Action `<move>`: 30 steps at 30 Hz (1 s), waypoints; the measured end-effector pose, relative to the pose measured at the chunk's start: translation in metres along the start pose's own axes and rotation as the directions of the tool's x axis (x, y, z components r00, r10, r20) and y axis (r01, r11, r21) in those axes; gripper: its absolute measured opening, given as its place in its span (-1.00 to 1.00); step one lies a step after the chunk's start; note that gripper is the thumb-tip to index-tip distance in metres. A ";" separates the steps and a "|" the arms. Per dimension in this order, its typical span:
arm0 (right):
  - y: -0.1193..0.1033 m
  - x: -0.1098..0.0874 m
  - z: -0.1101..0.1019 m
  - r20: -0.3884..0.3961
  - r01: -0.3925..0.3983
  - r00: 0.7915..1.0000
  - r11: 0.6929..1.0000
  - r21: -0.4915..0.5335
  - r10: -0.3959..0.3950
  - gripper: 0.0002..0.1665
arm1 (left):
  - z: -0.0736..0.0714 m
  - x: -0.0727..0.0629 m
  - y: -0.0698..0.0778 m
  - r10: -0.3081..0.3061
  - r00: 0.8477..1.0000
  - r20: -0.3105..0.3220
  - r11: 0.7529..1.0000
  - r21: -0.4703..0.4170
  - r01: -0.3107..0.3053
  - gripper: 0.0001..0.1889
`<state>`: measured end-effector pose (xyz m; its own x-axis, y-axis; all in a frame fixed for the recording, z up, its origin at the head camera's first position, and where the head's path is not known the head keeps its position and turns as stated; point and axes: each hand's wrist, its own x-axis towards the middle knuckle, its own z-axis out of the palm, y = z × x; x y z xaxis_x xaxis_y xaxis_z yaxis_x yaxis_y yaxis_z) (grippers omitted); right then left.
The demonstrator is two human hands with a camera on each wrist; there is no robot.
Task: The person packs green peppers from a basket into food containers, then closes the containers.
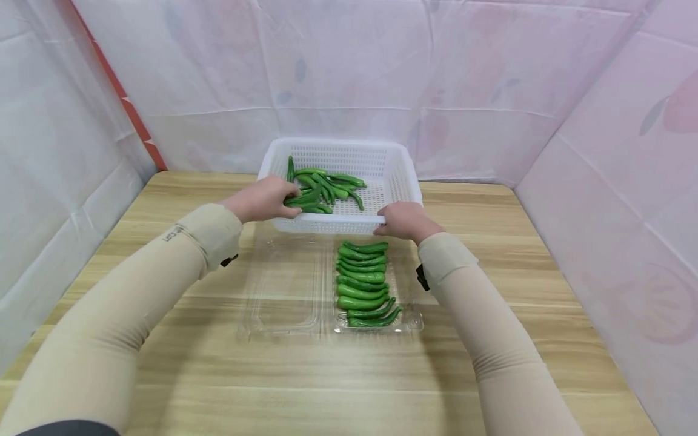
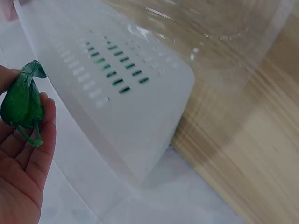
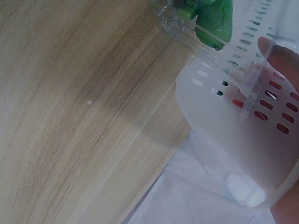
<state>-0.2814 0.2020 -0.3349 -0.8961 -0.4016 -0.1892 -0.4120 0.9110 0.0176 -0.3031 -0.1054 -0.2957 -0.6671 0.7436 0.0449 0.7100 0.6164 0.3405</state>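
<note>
My left hand [image 1: 265, 200] reaches over the front left of a white perforated basket [image 1: 349, 226] and grips green chili peppers [image 2: 22, 100] between thumb and fingers. Two stems of these peppers point out of the hand in the left wrist view. With my right hand [image 1: 405, 220] I hold the basket's front wall near its right corner, the thumb outside and the fingers over the rim. More loose chili peppers [image 1: 329, 186] lie piled in the basket's left half. In front of the basket, a column of green chili peppers [image 1: 362, 290] fills the right half of a clear plastic clamshell box [image 1: 338, 324].
The clamshell's see-through lid [image 1: 283, 284] lies opened flat to the left. Everything stands on a wood-grain table [image 1: 305, 387]. Patterned white cloth [image 1: 349, 66] hangs behind and on both sides, and the basket stands near the table's back edge.
</note>
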 end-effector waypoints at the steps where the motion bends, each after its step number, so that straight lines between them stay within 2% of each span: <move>1: 0.000 0.000 0.000 0.000 -0.002 1.000 1.000 0.000 0.002 -0.67 | 0.001 0.000 0.002 0.004 1.000 -0.002 1.000 0.007 -0.004 -0.70; 6: 0.000 0.001 0.000 0.000 -0.005 1.000 1.000 0.007 0.005 -0.66 | 0.004 -0.002 0.014 0.020 1.000 0.005 0.999 0.025 -0.020 -0.86; 13: 0.000 0.000 0.000 0.010 -0.002 1.000 1.000 -0.004 0.002 -0.65 | 0.012 -0.004 0.034 0.114 0.993 -0.013 0.993 0.038 -0.113 -0.84; 19: -0.001 0.000 -0.002 0.023 -0.006 1.000 1.000 0.000 0.006 -0.63 | 0.020 -0.005 0.053 0.142 0.989 0.033 0.990 -0.006 -0.142 -0.84; 25: -0.003 0.000 -0.004 0.034 -0.013 0.999 1.000 -0.004 0.013 -0.63 | 0.027 -0.005 0.061 0.201 0.979 0.047 0.980 -0.016 -0.200 -0.85; 30: -0.005 0.002 -0.004 0.041 -0.010 0.999 1.000 -0.009 0.011 -0.61 | 0.034 -0.007 0.064 0.215 0.974 0.069 0.977 -0.016 -0.214 -0.86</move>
<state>-0.2818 0.1966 -0.3312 -0.8928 -0.3876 -0.2296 -0.4042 0.9143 0.0281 -0.2451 -0.0627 -0.3063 -0.4820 0.8746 0.0520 0.8326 0.4388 0.3380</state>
